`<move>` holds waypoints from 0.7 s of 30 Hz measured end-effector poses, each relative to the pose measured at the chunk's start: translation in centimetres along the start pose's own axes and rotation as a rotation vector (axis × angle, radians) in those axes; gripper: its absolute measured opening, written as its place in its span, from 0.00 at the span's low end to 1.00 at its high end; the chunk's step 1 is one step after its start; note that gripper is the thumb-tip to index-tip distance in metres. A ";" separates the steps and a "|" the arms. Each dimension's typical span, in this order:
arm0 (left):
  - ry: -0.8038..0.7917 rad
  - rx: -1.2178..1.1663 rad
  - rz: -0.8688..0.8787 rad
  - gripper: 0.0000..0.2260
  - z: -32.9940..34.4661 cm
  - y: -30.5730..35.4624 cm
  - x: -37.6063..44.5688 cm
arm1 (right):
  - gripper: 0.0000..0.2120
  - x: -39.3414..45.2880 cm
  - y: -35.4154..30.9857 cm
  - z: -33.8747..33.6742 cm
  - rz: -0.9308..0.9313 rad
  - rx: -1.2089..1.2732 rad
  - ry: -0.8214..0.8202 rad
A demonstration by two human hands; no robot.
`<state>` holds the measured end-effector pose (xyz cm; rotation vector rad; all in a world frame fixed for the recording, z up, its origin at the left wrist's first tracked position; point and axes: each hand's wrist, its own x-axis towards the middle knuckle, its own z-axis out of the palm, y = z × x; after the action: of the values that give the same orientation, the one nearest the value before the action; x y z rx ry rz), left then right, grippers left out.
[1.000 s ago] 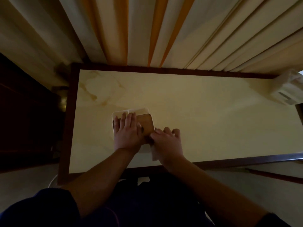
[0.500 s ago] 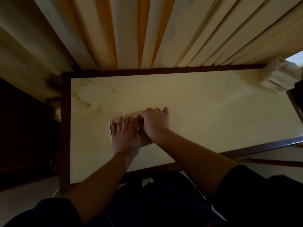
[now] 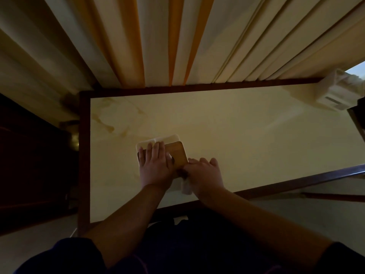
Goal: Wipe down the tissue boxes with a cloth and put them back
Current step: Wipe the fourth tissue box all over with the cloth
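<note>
A white tissue box with a brown wooden lid (image 3: 177,155) stands on the cream table (image 3: 246,135), left of its middle. My left hand (image 3: 155,165) lies flat on the lid's left half, fingers straight and pointing away from me. My right hand (image 3: 203,175) is at the box's near right corner, pressing a pale cloth (image 3: 186,186) against it. Only a small fold of the cloth shows under the palm.
A second pale tissue box (image 3: 333,95) sits at the table's far right corner. Cream and orange curtains (image 3: 177,40) hang behind the table's dark wooden rim. A dark cabinet (image 3: 29,155) stands to the left. Bare tabletop stretches to the right of the hands.
My right hand with the cloth has swept from the lid's far edge back toward me to the near right corner. The left hand has stayed flat on the lid.
</note>
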<state>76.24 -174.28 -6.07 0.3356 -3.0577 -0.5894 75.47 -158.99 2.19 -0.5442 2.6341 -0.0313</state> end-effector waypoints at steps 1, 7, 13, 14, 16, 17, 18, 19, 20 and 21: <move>-0.001 -0.002 0.008 0.28 0.1 0.0 0.0 | 0.09 -0.3 0.0 0.1 0.015 0.019 0.001; -0.018 -0.016 0.015 0.29 -0.1 0.0 0.1 | 0.06 1.2 -0.6 -0.7 0.034 0.021 0.034; 0.017 -0.054 0.055 0.28 0.1 -0.5 0.2 | 0.09 6.3 -0.3 -1.8 0.055 0.096 0.155; 0.025 -0.049 0.065 0.27 0.1 -0.6 0.2 | 0.10 6.8 -0.3 -2.0 0.048 0.093 0.169; 0.030 -0.043 0.063 0.27 0.1 -0.5 0.1 | 0.11 7.2 -0.2 -1.7 0.032 0.084 0.185; 0.021 -0.042 0.048 0.27 0.1 -0.3 0.0 | 0.13 7.0 -0.1 -1.2 0.024 0.092 0.195; 0.005 -0.040 0.032 0.28 0.0 -0.2 -0.1 | 0.14 6.7 0.0 -0.5 0.020 0.105 0.213; -0.013 -0.037 0.022 0.28 0.0 -0.1 -0.2 | 0.16 6.2 0.0 0.3 0.020 0.127 0.246; -0.029 -0.032 0.018 0.29 -0.1 -0.1 -0.2 | 0.17 5.5 0.0 1.0 0.019 0.144 0.286; -0.038 -0.025 0.019 0.30 -0.1 -0.2 -0.2 | 0.14 5.0 0.0 1.7 0.018 0.144 0.328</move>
<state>76.51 -174.42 -5.98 0.2981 -3.0835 -0.6401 72.14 -160.74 -1.47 -0.5020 2.9229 -0.3291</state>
